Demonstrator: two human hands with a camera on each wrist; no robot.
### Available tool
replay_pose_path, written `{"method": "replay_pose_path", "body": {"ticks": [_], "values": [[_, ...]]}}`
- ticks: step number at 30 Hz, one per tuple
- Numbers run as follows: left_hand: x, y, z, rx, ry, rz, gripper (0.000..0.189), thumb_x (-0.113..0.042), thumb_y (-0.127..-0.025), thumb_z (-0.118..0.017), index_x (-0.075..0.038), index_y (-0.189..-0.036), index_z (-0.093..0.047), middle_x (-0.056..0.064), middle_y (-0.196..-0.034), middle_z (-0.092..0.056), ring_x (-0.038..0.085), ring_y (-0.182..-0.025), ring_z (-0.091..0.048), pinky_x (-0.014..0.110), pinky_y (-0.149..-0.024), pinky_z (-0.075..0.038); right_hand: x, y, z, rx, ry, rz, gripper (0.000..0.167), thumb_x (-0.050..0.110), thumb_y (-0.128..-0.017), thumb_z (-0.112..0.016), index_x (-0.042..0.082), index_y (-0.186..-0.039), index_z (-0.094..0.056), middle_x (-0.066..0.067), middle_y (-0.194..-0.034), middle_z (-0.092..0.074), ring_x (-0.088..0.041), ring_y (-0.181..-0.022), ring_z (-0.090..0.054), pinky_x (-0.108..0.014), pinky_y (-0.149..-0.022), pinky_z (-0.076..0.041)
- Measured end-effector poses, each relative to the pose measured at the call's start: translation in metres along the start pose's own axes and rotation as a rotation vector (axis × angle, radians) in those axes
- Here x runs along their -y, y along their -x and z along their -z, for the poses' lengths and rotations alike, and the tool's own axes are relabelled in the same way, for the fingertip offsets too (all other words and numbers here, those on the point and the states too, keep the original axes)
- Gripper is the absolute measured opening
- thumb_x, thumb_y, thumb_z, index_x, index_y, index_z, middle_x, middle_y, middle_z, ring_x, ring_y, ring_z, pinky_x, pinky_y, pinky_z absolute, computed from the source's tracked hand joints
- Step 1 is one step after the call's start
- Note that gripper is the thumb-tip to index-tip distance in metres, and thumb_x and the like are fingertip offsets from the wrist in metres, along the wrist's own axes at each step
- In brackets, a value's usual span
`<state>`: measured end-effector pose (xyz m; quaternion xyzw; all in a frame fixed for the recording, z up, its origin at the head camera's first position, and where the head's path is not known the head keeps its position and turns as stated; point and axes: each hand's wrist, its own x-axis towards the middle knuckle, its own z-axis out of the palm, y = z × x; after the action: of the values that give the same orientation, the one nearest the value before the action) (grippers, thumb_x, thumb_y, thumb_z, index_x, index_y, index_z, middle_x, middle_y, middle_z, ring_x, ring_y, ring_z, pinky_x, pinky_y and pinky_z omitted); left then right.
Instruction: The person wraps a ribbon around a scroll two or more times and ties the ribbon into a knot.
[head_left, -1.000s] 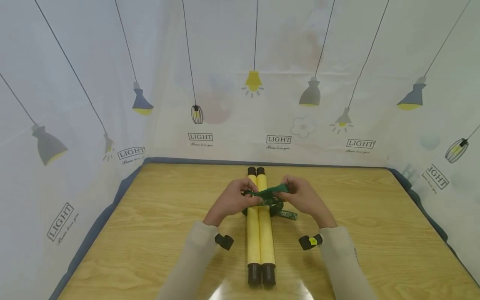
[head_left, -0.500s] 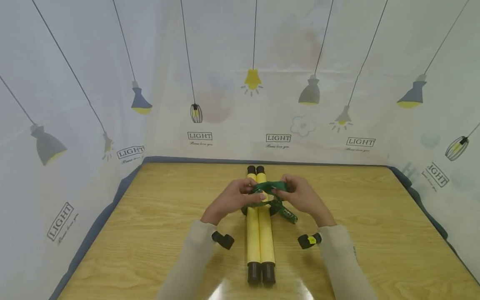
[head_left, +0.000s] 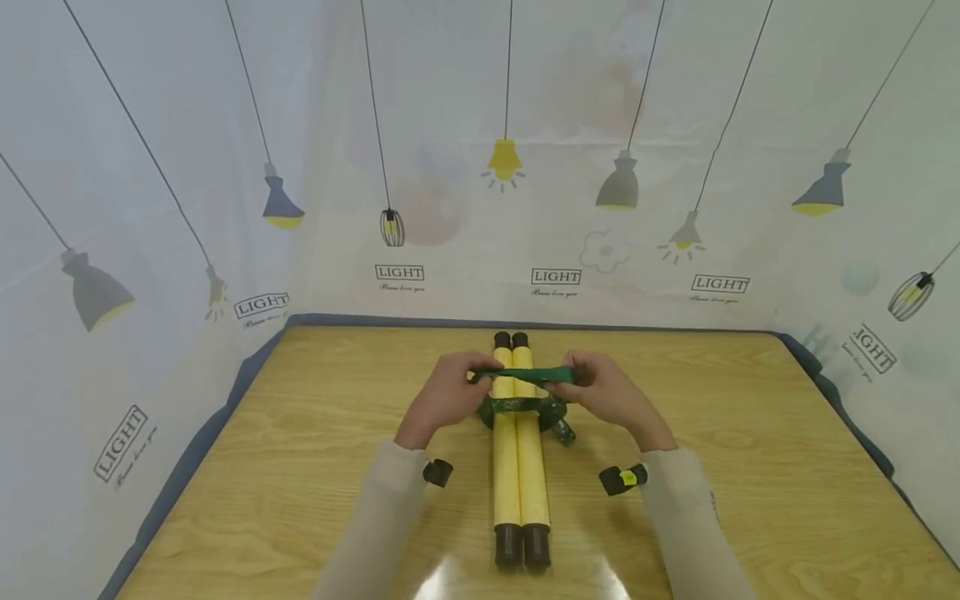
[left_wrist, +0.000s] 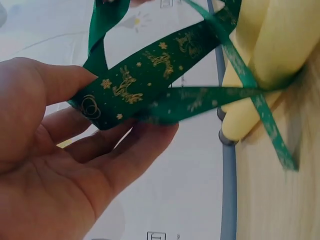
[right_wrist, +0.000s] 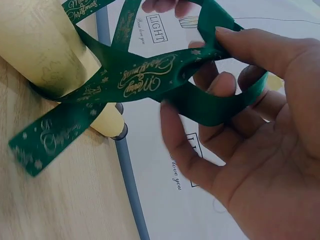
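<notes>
Two pale yellow rolls (head_left: pixel 521 475) with dark brown end caps lie side by side on the wooden table, pointing away from me. A green ribbon (head_left: pixel 528 375) with gold Christmas print goes around their middle. My left hand (head_left: pixel 446 392) pinches a folded length of it between thumb and fingers; in the left wrist view the printed ribbon (left_wrist: pixel 145 70) runs from that hand to the rolls. Opposite, my right hand (head_left: pixel 611 396) holds a loop of the same ribbon (right_wrist: pixel 145 77), its thumb on top. A short ribbon tail (right_wrist: pixel 55 137) hangs beside the right-hand roll.
The wooden table (head_left: pixel 300 467) has a blue-grey edge strip (head_left: pixel 390 321). White sheeting (head_left: pixel 465 250) printed with hanging lamps rises behind it and at both sides. Small black wrist cameras (head_left: pixel 622 479) sit at both cuffs.
My left hand has shifted slightly left, and the bunched ribbon now stretches between both hands above the rolls. The band across the rolls shows more plainly. The right hand stays nearly in place.
</notes>
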<state>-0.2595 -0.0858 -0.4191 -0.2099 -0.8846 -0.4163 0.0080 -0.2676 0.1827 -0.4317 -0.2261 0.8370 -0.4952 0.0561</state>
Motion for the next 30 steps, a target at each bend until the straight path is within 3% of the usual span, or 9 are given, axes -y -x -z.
{"method": "replay_pose_path", "body": {"ticks": [4, 9, 13, 16, 19, 25, 30], "values": [[0.004, 0.003, 0.01, -0.054, -0.008, 0.028, 0.022, -0.013, -0.101, -0.062, -0.013, -0.118, -0.077, 0.007, -0.118, -0.075, 0.021, -0.098, -0.07, 0.032, -0.071, -0.056, -0.001, 0.001, 0.003, -0.001, 0.027, -0.035, 0.026, 0.026, -0.097, -0.073, 0.009, -0.084, -0.057, -0.005, -0.083, -0.064, -0.023, -0.076, -0.059, -0.029, -0.068, -0.046], [0.013, 0.002, 0.021, -0.078, 0.044, 0.043, 0.015, -0.019, -0.1, -0.066, -0.018, -0.11, -0.078, 0.003, -0.098, -0.075, 0.018, -0.085, -0.068, 0.03, -0.064, -0.052, -0.003, 0.005, 0.012, -0.017, 0.05, -0.057, 0.032, 0.036, -0.096, -0.073, 0.011, -0.083, -0.059, -0.005, -0.081, -0.064, -0.023, -0.078, -0.059, -0.034, -0.073, -0.045], [0.019, 0.002, 0.03, -0.018, 0.202, 0.038, 0.016, -0.021, -0.099, -0.07, -0.014, -0.113, -0.075, 0.008, -0.099, -0.075, 0.017, -0.08, -0.069, 0.033, -0.07, -0.058, -0.005, 0.009, 0.02, 0.002, -0.011, -0.056, 0.034, 0.038, -0.095, -0.073, 0.01, -0.083, -0.059, -0.003, -0.074, -0.058, -0.019, -0.07, -0.054, -0.033, -0.07, -0.046], [0.022, 0.003, 0.037, 0.041, 0.348, 0.044, 0.023, -0.021, -0.096, -0.074, -0.011, -0.117, -0.073, 0.013, -0.112, -0.073, 0.018, -0.082, -0.07, 0.037, -0.075, -0.06, -0.007, 0.013, 0.026, 0.024, -0.092, -0.046, 0.034, 0.033, -0.097, -0.073, 0.007, -0.083, -0.055, -0.001, -0.07, -0.055, -0.018, -0.073, -0.062, -0.033, -0.07, -0.049], [0.023, 0.005, 0.044, 0.074, 0.408, 0.059, 0.026, -0.024, -0.096, -0.075, -0.012, -0.119, -0.073, 0.012, -0.118, -0.071, 0.017, -0.078, -0.066, 0.035, -0.07, -0.058, -0.005, 0.016, 0.031, 0.034, -0.152, -0.029, 0.031, 0.03, -0.101, -0.067, 0.006, -0.087, -0.055, 0.001, -0.067, -0.052, -0.021, -0.072, -0.065, -0.034, -0.069, -0.051], [0.027, 0.008, 0.054, 0.106, 0.278, 0.106, 0.027, -0.028, -0.104, -0.062, -0.015, -0.126, -0.072, 0.009, -0.112, -0.073, 0.015, -0.062, -0.05, 0.029, -0.057, -0.046, -0.003, 0.019, 0.038, 0.015, -0.131, -0.042, 0.03, 0.036, -0.106, -0.058, 0.008, -0.098, -0.064, -0.001, -0.067, -0.05, -0.017, -0.061, -0.049, -0.032, -0.063, -0.049], [0.034, 0.012, 0.06, 0.109, 0.091, 0.131, 0.025, -0.023, -0.104, -0.062, -0.01, -0.121, -0.074, 0.009, -0.112, -0.074, 0.016, -0.08, -0.062, 0.032, -0.072, -0.053, -0.007, 0.023, 0.047, -0.011, -0.062, -0.04, 0.028, 0.033, -0.106, -0.058, 0.007, -0.099, -0.065, -0.001, -0.063, -0.044, -0.014, -0.054, -0.041, -0.031, -0.056, -0.042]]}}
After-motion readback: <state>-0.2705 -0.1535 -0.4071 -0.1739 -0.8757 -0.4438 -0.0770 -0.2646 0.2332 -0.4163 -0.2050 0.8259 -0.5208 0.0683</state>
